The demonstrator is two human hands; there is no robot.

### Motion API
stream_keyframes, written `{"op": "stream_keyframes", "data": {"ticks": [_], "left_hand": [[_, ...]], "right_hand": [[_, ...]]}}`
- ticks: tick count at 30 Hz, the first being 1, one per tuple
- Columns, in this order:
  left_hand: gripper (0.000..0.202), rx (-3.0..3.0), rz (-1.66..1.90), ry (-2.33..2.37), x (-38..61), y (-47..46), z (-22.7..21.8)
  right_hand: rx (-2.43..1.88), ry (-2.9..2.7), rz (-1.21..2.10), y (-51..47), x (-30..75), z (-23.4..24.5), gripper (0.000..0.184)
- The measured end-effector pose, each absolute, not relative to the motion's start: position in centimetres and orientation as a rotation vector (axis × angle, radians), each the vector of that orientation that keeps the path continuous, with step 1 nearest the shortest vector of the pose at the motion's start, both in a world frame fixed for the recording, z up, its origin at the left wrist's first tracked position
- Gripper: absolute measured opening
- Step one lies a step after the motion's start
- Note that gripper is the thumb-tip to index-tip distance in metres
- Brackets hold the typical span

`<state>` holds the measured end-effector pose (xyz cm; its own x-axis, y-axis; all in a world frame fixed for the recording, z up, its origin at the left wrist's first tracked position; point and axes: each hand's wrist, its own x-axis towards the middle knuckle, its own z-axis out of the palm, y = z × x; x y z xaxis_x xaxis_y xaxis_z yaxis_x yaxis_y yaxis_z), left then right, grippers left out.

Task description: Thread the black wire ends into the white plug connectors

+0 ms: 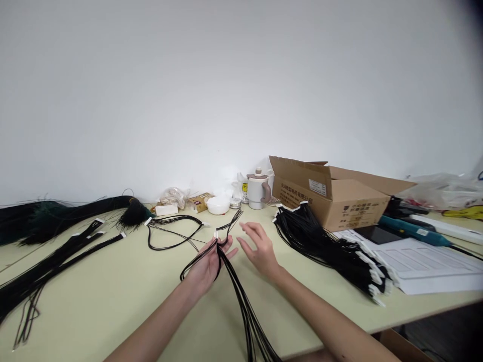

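Near the middle of the table, my left hand (204, 269) is closed on a bundle of black wires (241, 296). A white connector (216, 234) stands up at its fingertips. From the hand, some wires loop back over the wrist, others run down past the table's front edge, and a few short ends point up to the right. Just to the right is my right hand (262, 251), its fingers apart and holding nothing. Behind the left hand, a looped black wire harness (175, 218) with white end connectors lies on the table.
Right: a pile of black harnesses (320, 249), an open cardboard box (354, 203), papers (426, 261) and a teal tool (415, 231). Left: wire bundles (56, 271) and a thick wire hank (94, 208). Along the wall: a white bowl (218, 204) and a lidded mug (257, 191).
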<state>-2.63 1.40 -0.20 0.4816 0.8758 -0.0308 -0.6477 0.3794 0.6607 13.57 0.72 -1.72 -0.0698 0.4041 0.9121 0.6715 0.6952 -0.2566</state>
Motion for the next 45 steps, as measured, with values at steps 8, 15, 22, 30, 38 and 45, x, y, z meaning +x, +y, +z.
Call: {"op": "stream_keyframes", "data": {"ticks": [8, 15, 22, 30, 38, 45], "left_hand": [[0.016, 0.606, 0.988, 0.601, -2.0, 0.9, 0.6], [0.012, 0.575, 0.964, 0.621, -1.6, 0.2, 0.2], [0.010, 0.545, 0.966, 0.715, -1.2, -0.2, 0.9], [0.008, 0.500, 0.974, 0.688, -1.3, 0.5, -0.5], [0.006, 0.540, 1.000, 0.671, -1.4, 0.5, -0.9], [0.008, 0.553, 0.997, 0.634, -1.6, 0.6, -1.7]], "right_hand": [[-0.679, -2.008, -0.639, -0.4, 12.1, -1.7, 0.020], [-0.730, -1.985, -0.708, -0.3, 12.8, -1.6, 0.014], [-0.602, -2.211, -0.843, -0.4, 13.5, -1.4, 0.014], [-0.561, -2.299, -0.908, -0.1, 13.3, -1.5, 0.018], [-0.629, -2.313, -0.902, -0.3, 13.0, -1.5, 0.015], [-0.562, -2.387, -0.917, -0.4, 13.2, -1.3, 0.014]]}}
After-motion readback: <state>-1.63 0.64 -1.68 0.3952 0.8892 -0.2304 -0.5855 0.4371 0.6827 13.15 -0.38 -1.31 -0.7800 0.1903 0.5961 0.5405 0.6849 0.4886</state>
